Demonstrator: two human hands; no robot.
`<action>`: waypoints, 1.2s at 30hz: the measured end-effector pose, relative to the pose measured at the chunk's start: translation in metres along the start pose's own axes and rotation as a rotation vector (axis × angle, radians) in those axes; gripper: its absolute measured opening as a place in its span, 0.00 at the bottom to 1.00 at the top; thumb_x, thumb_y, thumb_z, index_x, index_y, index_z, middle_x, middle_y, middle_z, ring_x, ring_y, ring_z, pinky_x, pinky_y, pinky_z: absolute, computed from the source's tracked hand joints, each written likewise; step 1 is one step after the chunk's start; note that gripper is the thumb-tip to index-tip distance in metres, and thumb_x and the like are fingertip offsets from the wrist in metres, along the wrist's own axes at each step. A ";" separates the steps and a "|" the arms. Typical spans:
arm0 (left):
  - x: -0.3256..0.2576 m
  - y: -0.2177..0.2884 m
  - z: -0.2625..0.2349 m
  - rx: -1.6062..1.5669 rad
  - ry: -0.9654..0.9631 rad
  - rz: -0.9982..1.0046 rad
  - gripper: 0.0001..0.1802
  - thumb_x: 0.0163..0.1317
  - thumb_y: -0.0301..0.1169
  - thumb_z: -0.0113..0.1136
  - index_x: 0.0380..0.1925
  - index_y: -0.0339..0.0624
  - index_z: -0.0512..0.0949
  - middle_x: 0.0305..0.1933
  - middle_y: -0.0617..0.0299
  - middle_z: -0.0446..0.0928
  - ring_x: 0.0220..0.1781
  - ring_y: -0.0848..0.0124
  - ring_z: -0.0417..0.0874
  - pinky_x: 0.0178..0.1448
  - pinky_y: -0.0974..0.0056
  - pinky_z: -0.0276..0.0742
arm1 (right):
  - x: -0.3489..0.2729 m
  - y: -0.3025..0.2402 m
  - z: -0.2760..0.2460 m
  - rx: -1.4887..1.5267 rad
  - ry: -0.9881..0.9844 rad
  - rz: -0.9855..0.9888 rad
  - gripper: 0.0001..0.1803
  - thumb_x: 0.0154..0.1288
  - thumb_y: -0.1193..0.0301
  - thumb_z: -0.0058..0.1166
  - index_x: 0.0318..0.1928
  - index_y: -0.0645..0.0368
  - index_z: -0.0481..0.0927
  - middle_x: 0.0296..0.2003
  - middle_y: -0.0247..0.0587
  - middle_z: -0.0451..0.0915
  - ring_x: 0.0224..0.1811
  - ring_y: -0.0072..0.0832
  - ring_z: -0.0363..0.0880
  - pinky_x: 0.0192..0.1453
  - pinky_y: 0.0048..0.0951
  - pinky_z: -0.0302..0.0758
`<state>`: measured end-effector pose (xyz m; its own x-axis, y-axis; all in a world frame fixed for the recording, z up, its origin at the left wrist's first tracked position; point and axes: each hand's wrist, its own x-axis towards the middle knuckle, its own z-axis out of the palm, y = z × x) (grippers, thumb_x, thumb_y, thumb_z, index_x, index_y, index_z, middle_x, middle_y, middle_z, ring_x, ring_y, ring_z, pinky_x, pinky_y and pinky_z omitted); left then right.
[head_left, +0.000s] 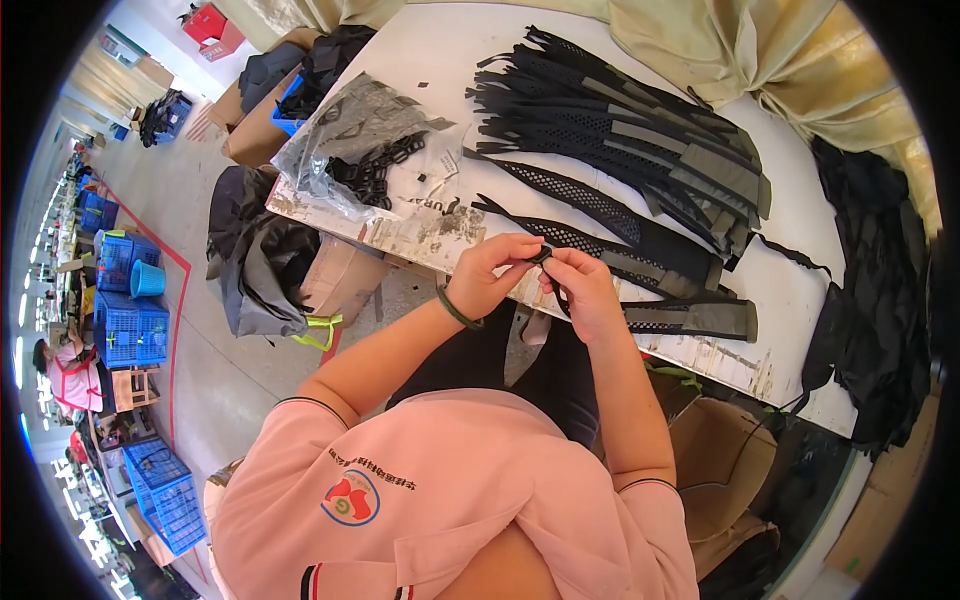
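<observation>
Over the near edge of the table, my left hand (487, 276) and my right hand (588, 292) meet fingertip to fingertip. Between them is a small black plastic buckle (541, 255), pinched from both sides. A narrow black strap end (561, 298) hangs from the right fingers; whether it passes through the buckle is hidden. Beside my right hand lies a black mesh strap (690, 317) with a grey-green end panel. Farther off is a large fanned pile of similar mesh straps (620, 130). To the left, a clear plastic bag (318, 150) spills several black buckles (375, 172).
Black fabric (880, 290) is heaped at the table's right side. A cardboard box (715, 460) stands below the front edge, and a dark bag (255, 255) rests against another box on the left. Gold curtains (740, 50) border the far side. Blue crates (132, 325) line the floor.
</observation>
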<state>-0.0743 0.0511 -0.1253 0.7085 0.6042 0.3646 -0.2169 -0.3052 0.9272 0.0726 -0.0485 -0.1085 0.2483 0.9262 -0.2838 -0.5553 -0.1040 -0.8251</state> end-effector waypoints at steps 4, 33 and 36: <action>0.001 0.009 0.003 0.043 0.028 0.045 0.16 0.54 0.11 0.55 0.43 0.34 0.77 0.50 0.51 0.77 0.50 0.65 0.80 0.51 0.66 0.79 | -0.003 -0.004 -0.004 -0.023 -0.138 -0.004 0.05 0.61 0.75 0.56 0.36 0.64 0.79 0.28 0.37 0.80 0.28 0.21 0.75 0.37 0.21 0.72; 0.015 -0.002 0.010 -0.564 0.194 -0.550 0.03 0.61 0.26 0.59 0.32 0.40 0.74 0.29 0.65 0.77 0.28 0.79 0.78 0.31 0.72 0.75 | -0.012 -0.004 0.010 -0.476 0.002 -0.411 0.07 0.56 0.81 0.57 0.36 0.60 0.77 0.27 0.31 0.75 0.28 0.21 0.73 0.38 0.22 0.70; 0.015 0.007 0.012 -0.494 0.152 -0.509 0.03 0.60 0.24 0.59 0.32 0.39 0.74 0.30 0.64 0.78 0.30 0.78 0.79 0.34 0.72 0.77 | -0.010 -0.003 0.007 -0.332 0.080 -0.204 0.10 0.56 0.81 0.57 0.38 0.61 0.73 0.27 0.30 0.75 0.29 0.15 0.71 0.34 0.17 0.68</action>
<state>-0.0574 0.0497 -0.1148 0.7091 0.6894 -0.1481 -0.1886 0.3878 0.9022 0.0664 -0.0548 -0.0993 0.3952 0.9101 -0.1246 -0.2044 -0.0451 -0.9778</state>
